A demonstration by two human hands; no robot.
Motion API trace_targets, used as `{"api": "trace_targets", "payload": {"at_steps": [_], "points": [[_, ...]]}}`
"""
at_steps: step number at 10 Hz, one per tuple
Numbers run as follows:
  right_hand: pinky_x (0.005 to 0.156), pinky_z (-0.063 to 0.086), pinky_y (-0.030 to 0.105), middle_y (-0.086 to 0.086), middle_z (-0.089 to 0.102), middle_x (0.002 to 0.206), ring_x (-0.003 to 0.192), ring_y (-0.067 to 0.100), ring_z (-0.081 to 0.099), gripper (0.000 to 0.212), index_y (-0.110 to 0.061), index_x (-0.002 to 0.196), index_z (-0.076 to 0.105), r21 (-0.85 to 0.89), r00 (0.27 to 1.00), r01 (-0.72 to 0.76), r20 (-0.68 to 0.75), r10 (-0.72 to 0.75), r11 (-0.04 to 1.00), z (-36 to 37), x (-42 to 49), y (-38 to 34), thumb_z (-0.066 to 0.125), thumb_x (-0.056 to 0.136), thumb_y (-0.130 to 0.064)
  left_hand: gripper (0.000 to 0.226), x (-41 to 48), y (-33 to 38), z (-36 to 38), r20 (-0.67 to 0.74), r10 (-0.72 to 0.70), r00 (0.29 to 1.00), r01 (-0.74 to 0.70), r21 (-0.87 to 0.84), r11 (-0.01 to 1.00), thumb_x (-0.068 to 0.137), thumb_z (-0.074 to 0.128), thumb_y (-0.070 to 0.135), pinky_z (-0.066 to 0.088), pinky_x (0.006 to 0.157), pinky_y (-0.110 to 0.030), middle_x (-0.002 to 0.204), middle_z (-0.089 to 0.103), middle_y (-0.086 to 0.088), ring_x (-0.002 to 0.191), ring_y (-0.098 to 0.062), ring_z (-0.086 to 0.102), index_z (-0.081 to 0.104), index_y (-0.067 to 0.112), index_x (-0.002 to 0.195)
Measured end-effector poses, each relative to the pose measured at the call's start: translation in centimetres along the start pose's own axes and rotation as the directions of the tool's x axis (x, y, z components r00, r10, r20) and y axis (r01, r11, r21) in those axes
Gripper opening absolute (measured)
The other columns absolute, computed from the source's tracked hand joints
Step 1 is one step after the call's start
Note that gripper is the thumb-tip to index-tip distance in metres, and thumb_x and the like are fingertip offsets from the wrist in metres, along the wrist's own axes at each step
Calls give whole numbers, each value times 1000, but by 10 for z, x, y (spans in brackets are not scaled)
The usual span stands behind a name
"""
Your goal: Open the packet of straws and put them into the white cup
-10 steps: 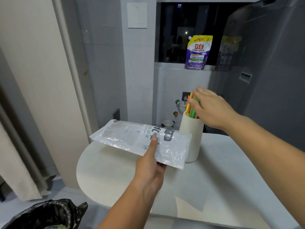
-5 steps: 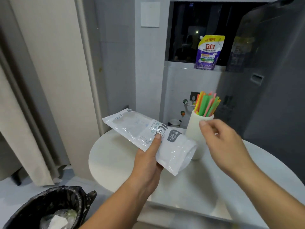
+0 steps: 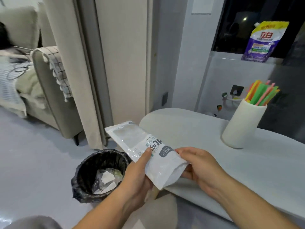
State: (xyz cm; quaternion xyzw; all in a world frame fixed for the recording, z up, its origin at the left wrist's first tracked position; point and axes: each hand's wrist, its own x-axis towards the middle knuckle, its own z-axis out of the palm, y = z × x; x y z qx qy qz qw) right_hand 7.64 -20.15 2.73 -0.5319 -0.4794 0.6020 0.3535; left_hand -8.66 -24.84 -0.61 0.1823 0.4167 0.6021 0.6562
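Both my hands are clamped on the packet (image 3: 145, 149). My left hand (image 3: 137, 176) grips its middle, thumb flat on the printed face and fingers underneath. My right hand (image 3: 201, 167) pinches the open end, where the mouth gapes a little. The packet is a long, flat sleeve of glossy white plastic with a clear window toward its far end (the print is blurred), and I hold it tilted over the near edge of the tabletop (image 3: 264, 171), which is smooth, pale and rounded at the corner. The cup (image 3: 242, 123), a matte white cylinder, stands upright on the tabletop, well apart from my hands. The straws (image 3: 262, 95) fan out of it: thin tubes in orange, green, pink and yellow. On the floor just left of the packet sits a round bin (image 3: 92, 172) with a crinkled black liner, crumpled clear plastic inside.
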Motion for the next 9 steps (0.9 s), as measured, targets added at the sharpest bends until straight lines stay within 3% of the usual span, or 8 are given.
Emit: {"api": "trace_targets", "payload": {"at_steps": [1, 2, 3, 4, 5, 7, 8, 9], "points": [[71, 57, 51, 16, 72, 77, 69, 32, 66, 18, -6, 85, 74, -51, 998, -53, 34, 54, 997, 35, 6, 21, 58, 94, -5, 39, -14, 3, -28, -86, -66, 994, 61, -64, 996, 109, 46, 34, 53, 94, -50, 102, 81, -19, 80, -31, 81, 71, 5, 115], [75, 57, 48, 14, 73, 79, 72, 29, 65, 20, -9, 83, 75, -123, 995, -93, 36, 98, 988, 67, 17, 47, 58, 94, -8, 36, -14, -8, -67, -215, -118, 969, 104, -76, 992, 106, 53, 35, 57, 91, -52, 101, 81, -18, 85, -33, 80, 72, 6, 115], [75, 57, 50, 16, 75, 81, 71, 28, 67, 20, -11, 82, 76, -173, 986, -153, 39, 162, 973, 88, 34, 68, 61, 92, -18, 41, -11, -21, -96, -311, -193, 931, 182, -63, 981, 103, 57, 41, 61, 92, -54, 118, 79, -16, 108, -37, 74, 70, 13, 130], [68, 55, 46, 16, 73, 76, 66, 29, 65, 26, -12, 81, 77, -229, 980, -171, 56, 189, 958, 99, 53, 84, 62, 91, -31, 42, -2, -32, -114, -354, -266, 897, 249, -93, 964, 101, 60, 44, 59, 98, -50, 120, 78, -16, 114, -36, 72, 70, 15, 129], [51, 52, 29, 10, 70, 72, 58, 24, 63, 28, -10, 91, 73, -236, 984, -161, 41, 175, 958, 108, 72, 93, 56, 99, -31, 41, 6, -35, -124, -376, -306, 875, 276, -132, 952, 99, 63, 45, 63, 78, -43, 120, 76, -19, 103, -35, 71, 69, 15, 126], [78, 59, 41, 11, 77, 90, 77, 27, 72, 35, -17, 100, 70, -181, 975, -216, 21, 223, 959, 121, 95, 117, 49, 100, -45, 54, 20, -44, -134, -348, -395, 850, 343, -202, 917, 100, 57, 54, 60, 87, -47, 123, 70, -26, 113, -36, 70, 63, 2, 114], [75, 60, 38, 13, 70, 111, 97, 29, 70, 39, -14, 118, 61, -161, 965, -249, 45, 260, 955, 119, 95, 128, 44, 102, -47, 67, 27, -54, -138, -326, -421, 847, 355, -244, 903, 97, 60, 56, 63, 76, -45, 124, 68, -27, 109, -37, 71, 50, -3, 127], [90, 58, 42, 9, 65, 113, 100, 26, 67, 34, -19, 117, 56, -229, 969, -237, 14, 247, 944, 108, 86, 126, 40, 104, -46, 97, 24, -59, -131, -317, -435, 843, 372, -240, 897, 87, 67, 64, 65, 72, -43, 124, 69, -25, 111, -35, 72, 35, 2, 154]]}}
